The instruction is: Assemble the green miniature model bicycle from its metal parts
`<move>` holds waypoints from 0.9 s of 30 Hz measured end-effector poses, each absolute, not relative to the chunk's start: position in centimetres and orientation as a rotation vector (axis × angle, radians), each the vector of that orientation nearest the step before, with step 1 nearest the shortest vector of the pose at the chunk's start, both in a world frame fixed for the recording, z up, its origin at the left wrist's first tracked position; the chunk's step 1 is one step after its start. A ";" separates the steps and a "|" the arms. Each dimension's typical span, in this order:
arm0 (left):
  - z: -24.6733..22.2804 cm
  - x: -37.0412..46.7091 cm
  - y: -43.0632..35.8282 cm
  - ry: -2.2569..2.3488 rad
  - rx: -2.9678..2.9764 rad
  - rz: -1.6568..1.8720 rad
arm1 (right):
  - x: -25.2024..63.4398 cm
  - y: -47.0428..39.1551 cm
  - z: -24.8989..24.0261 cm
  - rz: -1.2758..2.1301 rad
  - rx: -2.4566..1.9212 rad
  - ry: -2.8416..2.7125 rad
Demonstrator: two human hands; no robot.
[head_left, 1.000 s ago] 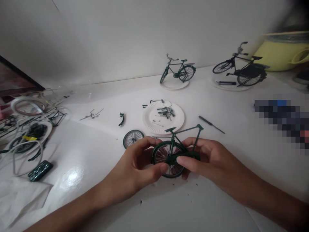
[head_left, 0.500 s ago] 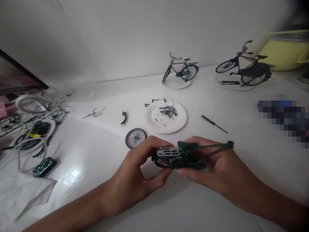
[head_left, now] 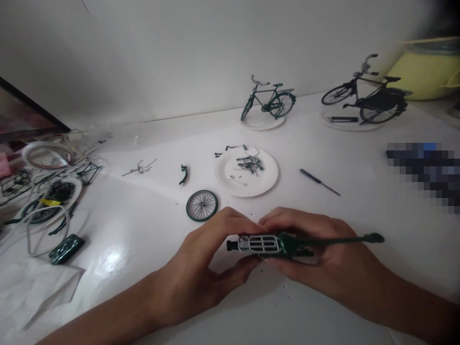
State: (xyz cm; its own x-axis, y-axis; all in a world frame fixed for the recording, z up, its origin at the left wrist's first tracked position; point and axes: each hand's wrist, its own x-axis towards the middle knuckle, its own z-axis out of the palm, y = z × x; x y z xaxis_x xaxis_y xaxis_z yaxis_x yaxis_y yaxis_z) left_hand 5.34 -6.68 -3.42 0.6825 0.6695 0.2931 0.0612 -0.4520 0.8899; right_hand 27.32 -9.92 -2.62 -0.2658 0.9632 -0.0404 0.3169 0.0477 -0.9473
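Between my hands, near the table's front, is a partly built green model bicycle [head_left: 287, 243], seen from above with its silver rear rack [head_left: 259, 244] at the left and its frame pointing right. My left hand [head_left: 206, 261] grips the rack end between thumb and fingers. Fingers of my right hand [head_left: 323, 249] close round the middle, by the green saddle. Just beyond my left hand a loose spoked wheel [head_left: 201, 205] lies flat. A paper plate [head_left: 224, 179] behind it bears small green and silver parts.
A screwdriver [head_left: 319, 181] lies right of the plate. Two assembled model bicycles [head_left: 268, 100] stand at the back. A curved green part [head_left: 183, 175] and silver sprue [head_left: 140, 167] lie left; cables, frames and a green block [head_left: 66, 249] crowd the far left.
The model bicycle has been tilted so that its rack and saddle face up more and its frame reaches further right. Both hands still hold it.
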 end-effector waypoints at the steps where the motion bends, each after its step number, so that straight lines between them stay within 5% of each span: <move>1: -3.4 5.3 -6.7 0.568 1.929 0.788 | 27.3 -9.9 -2.7 1.232 -1.303 -1.671; 27: -2.3 4.8 -6.6 0.572 1.834 0.719 | 28.1 -9.6 -2.3 1.045 -1.140 -1.930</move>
